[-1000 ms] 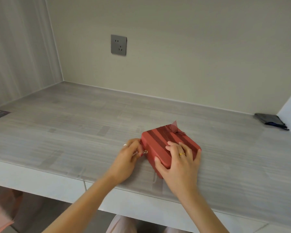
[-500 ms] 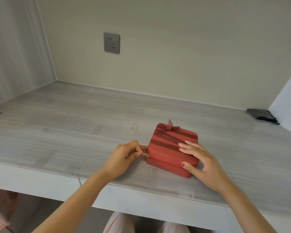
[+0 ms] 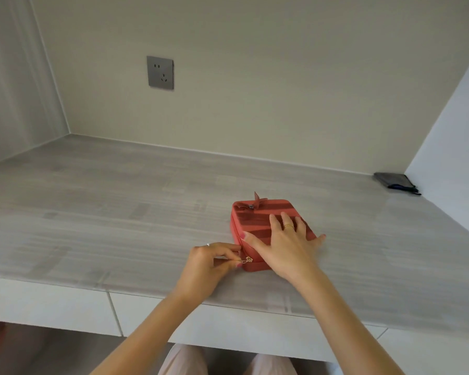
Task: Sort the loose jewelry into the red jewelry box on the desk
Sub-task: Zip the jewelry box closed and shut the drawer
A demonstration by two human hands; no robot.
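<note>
- Two hands at closed red box on tabletop
- left hand pinches gold zipper pull
- right hand flat, fingers spread on lid

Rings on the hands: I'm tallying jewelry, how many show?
2: a gold ring on the right hand, a silver ring on the left hand. Others may be hidden.

Red striped jewelry box, bow on lid, lies flat, closed, on desk.
</note>
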